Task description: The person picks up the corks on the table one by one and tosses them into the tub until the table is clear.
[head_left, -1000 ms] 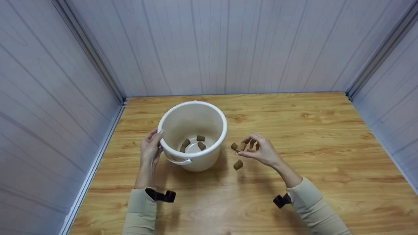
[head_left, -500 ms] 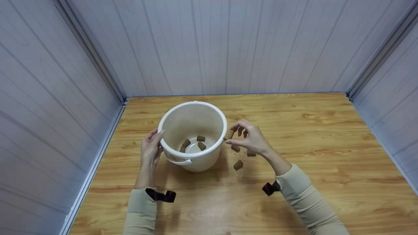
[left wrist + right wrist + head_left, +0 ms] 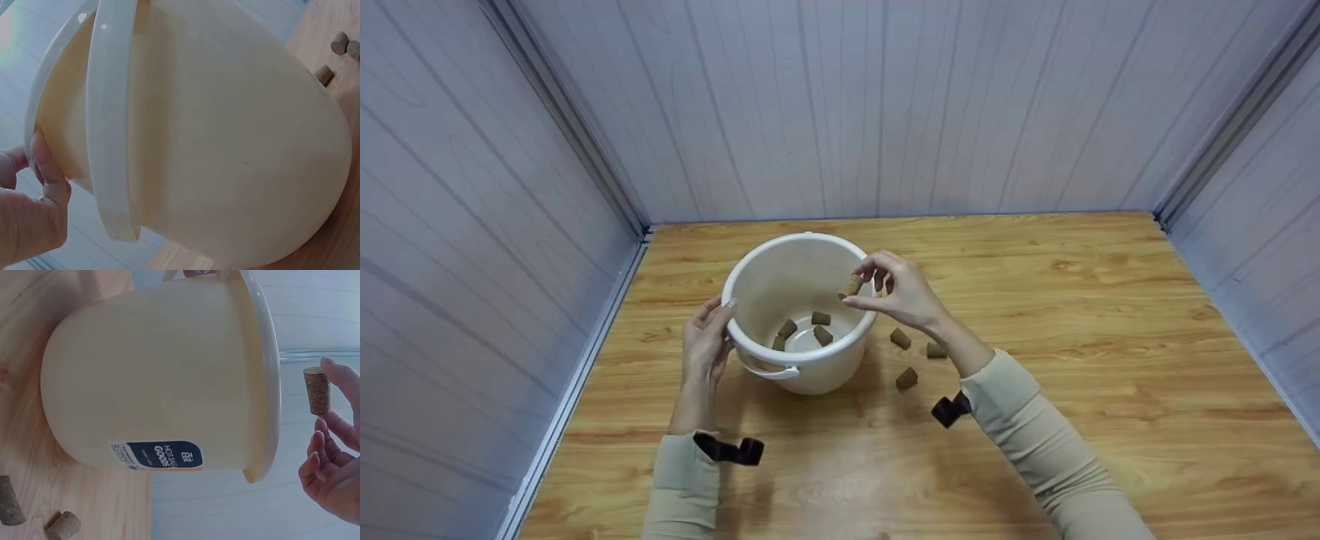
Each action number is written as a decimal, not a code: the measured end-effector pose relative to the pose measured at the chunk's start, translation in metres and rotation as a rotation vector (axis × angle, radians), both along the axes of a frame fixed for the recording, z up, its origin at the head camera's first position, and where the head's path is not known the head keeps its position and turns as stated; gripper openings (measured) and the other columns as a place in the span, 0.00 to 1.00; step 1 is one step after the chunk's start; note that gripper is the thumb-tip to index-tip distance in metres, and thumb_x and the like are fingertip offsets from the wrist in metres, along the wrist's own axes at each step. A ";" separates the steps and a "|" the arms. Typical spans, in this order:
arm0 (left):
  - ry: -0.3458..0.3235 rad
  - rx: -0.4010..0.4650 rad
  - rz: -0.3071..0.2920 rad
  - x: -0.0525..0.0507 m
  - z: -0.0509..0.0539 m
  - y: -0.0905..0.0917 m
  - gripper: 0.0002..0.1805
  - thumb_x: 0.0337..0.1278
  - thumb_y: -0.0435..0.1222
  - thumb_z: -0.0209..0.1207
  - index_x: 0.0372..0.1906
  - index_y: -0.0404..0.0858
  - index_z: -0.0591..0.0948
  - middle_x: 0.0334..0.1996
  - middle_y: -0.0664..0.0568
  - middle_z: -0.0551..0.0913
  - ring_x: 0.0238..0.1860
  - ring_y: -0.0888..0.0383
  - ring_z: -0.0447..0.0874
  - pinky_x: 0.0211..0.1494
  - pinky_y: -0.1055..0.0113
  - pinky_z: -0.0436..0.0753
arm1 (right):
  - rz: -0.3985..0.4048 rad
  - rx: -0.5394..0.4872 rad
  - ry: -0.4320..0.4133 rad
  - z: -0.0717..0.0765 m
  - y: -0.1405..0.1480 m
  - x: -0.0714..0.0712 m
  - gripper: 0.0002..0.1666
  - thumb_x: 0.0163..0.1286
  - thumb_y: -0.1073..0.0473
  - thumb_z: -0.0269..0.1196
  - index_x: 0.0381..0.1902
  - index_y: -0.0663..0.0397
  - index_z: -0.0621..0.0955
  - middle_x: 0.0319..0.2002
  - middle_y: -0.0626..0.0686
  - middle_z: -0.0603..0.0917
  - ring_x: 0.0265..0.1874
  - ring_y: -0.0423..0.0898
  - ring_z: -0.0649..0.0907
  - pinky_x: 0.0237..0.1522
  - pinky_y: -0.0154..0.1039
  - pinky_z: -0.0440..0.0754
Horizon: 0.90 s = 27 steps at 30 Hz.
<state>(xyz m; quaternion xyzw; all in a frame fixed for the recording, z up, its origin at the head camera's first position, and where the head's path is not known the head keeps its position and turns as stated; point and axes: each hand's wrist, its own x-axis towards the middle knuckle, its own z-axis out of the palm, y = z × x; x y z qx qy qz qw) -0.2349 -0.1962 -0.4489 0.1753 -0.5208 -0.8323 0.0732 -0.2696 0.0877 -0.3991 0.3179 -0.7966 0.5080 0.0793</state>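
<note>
One tapered cork [image 3: 851,287] is pinched lengthwise in the right hand [image 3: 901,294], the thumb at its wider end and a fingertip at its narrower end. It lies at the very tips of the digits, on the side of the hand facing the bucket [image 3: 826,375], while the remaining fingers curl loosely behind it. From the head view, cork and fingertips appear over the bucket's mouth, just inside the right part of the rim.

The left hand [image 3: 706,343] grips the opposite side of that rim, thumb over the top edge and fingers on the outside, with the bucket tilted slightly. Near it, the white handle [image 3: 769,372] hangs along the front of the bucket.

Four corks [image 3: 823,335] lie on the bucket's floor, well below the raised one. Three others [image 3: 907,379] lie on the wood-grain table [image 3: 1072,322], to the right of the bucket and apart from each other. A dark label [image 3: 169,454] shows on the bucket's side. Pale sleeves [image 3: 682,472] cover both forearms, and grey-white panels [image 3: 840,112] surround the table.
</note>
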 end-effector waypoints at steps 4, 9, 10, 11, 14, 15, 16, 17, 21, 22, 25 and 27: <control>-0.020 -0.015 0.005 -0.001 0.001 0.000 0.17 0.66 0.26 0.55 0.57 0.27 0.69 0.33 0.51 0.83 0.29 0.62 0.82 0.26 0.74 0.81 | 0.004 0.021 0.004 0.004 -0.010 -0.006 0.20 0.53 0.62 0.76 0.39 0.66 0.80 0.33 0.56 0.79 0.29 0.51 0.76 0.30 0.33 0.72; -0.039 -0.034 0.003 -0.001 0.001 0.001 0.19 0.65 0.27 0.56 0.58 0.27 0.69 0.37 0.48 0.82 0.32 0.60 0.83 0.27 0.74 0.82 | 0.004 0.053 -0.001 0.010 -0.020 -0.014 0.20 0.54 0.61 0.75 0.40 0.66 0.80 0.33 0.58 0.79 0.30 0.48 0.75 0.32 0.32 0.72; -0.038 -0.032 0.002 0.000 0.001 0.001 0.19 0.65 0.27 0.56 0.58 0.26 0.69 0.37 0.49 0.82 0.32 0.60 0.83 0.27 0.74 0.82 | 0.005 0.059 -0.005 0.011 -0.021 -0.015 0.20 0.54 0.61 0.75 0.41 0.66 0.80 0.34 0.58 0.79 0.29 0.46 0.75 0.32 0.32 0.72; -0.035 -0.031 0.001 -0.001 0.001 0.001 0.19 0.65 0.27 0.56 0.58 0.27 0.69 0.35 0.50 0.82 0.30 0.61 0.83 0.25 0.75 0.81 | 0.004 0.062 -0.013 0.011 -0.023 -0.017 0.21 0.54 0.61 0.75 0.41 0.66 0.80 0.34 0.59 0.79 0.29 0.45 0.74 0.32 0.32 0.72; -0.019 -0.024 -0.001 0.000 0.001 0.001 0.18 0.66 0.27 0.55 0.57 0.26 0.68 0.31 0.53 0.82 0.26 0.64 0.81 0.21 0.77 0.79 | 0.002 0.063 -0.039 0.012 -0.028 -0.020 0.21 0.55 0.61 0.75 0.41 0.66 0.80 0.34 0.60 0.79 0.29 0.42 0.73 0.32 0.31 0.72; -0.014 -0.020 -0.002 0.000 0.001 0.001 0.18 0.66 0.27 0.55 0.57 0.26 0.68 0.29 0.54 0.82 0.24 0.65 0.81 0.20 0.78 0.78 | 0.001 0.062 -0.046 0.012 -0.029 -0.021 0.21 0.55 0.61 0.75 0.41 0.66 0.80 0.35 0.62 0.79 0.29 0.43 0.73 0.32 0.31 0.72; -0.011 -0.018 -0.002 0.000 0.001 0.001 0.17 0.66 0.27 0.54 0.57 0.27 0.68 0.28 0.55 0.81 0.23 0.65 0.80 0.20 0.78 0.77 | -0.002 0.062 -0.051 0.012 -0.031 -0.022 0.21 0.55 0.60 0.75 0.41 0.66 0.80 0.35 0.63 0.79 0.29 0.43 0.74 0.32 0.30 0.72; -0.009 -0.016 -0.002 0.000 0.001 0.001 0.17 0.66 0.27 0.54 0.57 0.27 0.68 0.27 0.56 0.81 0.22 0.66 0.79 0.18 0.79 0.76 | -0.006 0.063 -0.055 0.011 -0.032 -0.023 0.21 0.55 0.60 0.75 0.41 0.65 0.80 0.35 0.64 0.79 0.28 0.44 0.74 0.31 0.30 0.72; -0.010 -0.007 0.001 0.000 0.001 0.001 0.16 0.66 0.26 0.54 0.55 0.27 0.69 0.28 0.54 0.81 0.22 0.66 0.79 0.18 0.78 0.76 | -0.015 0.070 -0.061 0.008 -0.037 -0.027 0.21 0.54 0.59 0.75 0.41 0.64 0.80 0.34 0.60 0.79 0.28 0.47 0.76 0.31 0.30 0.72; -0.011 -0.007 0.001 0.000 0.001 0.001 0.15 0.66 0.26 0.54 0.55 0.28 0.69 0.28 0.54 0.82 0.22 0.66 0.79 0.18 0.78 0.76 | -0.016 0.070 -0.064 0.007 -0.038 -0.028 0.21 0.54 0.59 0.75 0.41 0.64 0.80 0.33 0.58 0.79 0.28 0.47 0.76 0.31 0.30 0.73; -0.011 -0.005 -0.001 0.001 0.001 0.001 0.16 0.66 0.26 0.54 0.55 0.27 0.69 0.29 0.54 0.82 0.23 0.66 0.79 0.18 0.78 0.76 | -0.018 0.071 -0.084 0.006 -0.041 -0.030 0.21 0.54 0.59 0.75 0.41 0.64 0.80 0.33 0.54 0.78 0.27 0.43 0.74 0.31 0.29 0.72; -0.013 -0.004 0.000 0.001 0.001 0.001 0.16 0.66 0.26 0.55 0.56 0.27 0.69 0.29 0.54 0.82 0.23 0.65 0.80 0.19 0.78 0.77 | -0.016 0.070 -0.095 0.005 -0.043 -0.032 0.21 0.55 0.60 0.75 0.41 0.65 0.80 0.33 0.54 0.78 0.27 0.40 0.73 0.31 0.29 0.72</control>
